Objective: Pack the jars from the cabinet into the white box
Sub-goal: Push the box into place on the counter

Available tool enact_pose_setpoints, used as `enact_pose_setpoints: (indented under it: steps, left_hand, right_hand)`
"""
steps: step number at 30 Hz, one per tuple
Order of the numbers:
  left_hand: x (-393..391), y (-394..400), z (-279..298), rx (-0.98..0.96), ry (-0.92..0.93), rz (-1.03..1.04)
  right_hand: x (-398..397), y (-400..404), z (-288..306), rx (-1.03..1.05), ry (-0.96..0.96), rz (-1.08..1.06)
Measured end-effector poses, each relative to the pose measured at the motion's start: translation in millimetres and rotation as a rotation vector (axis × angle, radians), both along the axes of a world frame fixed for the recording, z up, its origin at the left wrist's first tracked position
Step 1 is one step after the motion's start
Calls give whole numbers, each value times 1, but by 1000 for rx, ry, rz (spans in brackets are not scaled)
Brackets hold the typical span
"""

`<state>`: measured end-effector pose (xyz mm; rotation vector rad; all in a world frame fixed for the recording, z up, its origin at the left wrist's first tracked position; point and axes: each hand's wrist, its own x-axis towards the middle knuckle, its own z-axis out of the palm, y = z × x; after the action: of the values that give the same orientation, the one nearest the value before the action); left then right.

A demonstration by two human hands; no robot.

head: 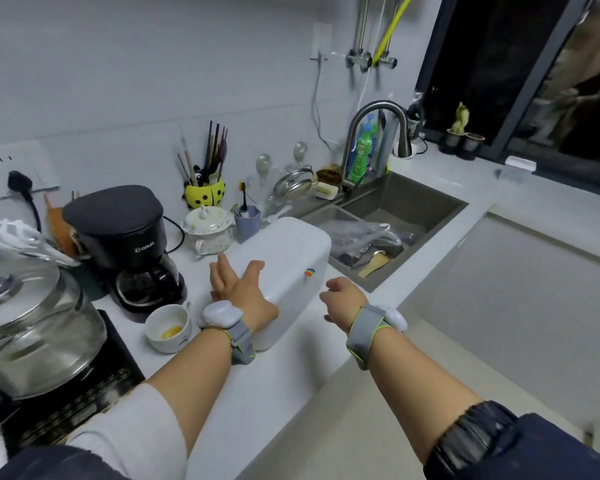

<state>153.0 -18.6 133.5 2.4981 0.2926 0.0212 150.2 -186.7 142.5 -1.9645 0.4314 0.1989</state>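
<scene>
The white box (291,251) lies on the counter beside the sink, its lid closed, a small coloured tag on its front side. My left hand (238,284) rests flat on the near left part of the lid, fingers spread. My right hand (343,297) hovers just off the box's near right corner with its fingers curled loosely and nothing in it. No jars and no cabinet are in view.
A black coffee maker (129,244) and a white cup (168,329) stand left of the box. A steel pot (32,327) sits on the hob at far left. The sink (395,223) holds utensils and plastic wrap. A floral pot (208,230) and utensil holders stand behind the box.
</scene>
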Motion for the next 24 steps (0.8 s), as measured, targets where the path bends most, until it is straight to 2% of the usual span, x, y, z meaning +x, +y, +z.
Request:
enact_pose_setpoints:
  steps: [3,6,12,18,24]
  left_hand:
    - [26,-1,3,9,19,67]
    - [44,4,11,84,58,38]
    - [77,-1,6,312,117,93]
    - [93,-6,5,361,96,257]
    - [110,-16,3,393,185,384]
  right_hand:
    - [37,-18,18,-153,-48,42]
    - [76,-29,26,-232,-123,112]
    - [144,-28,14,-218,-177,378]
    - [185,-34,6,-195,-193,570]
    - [206,-39,2,-199,-180,666]
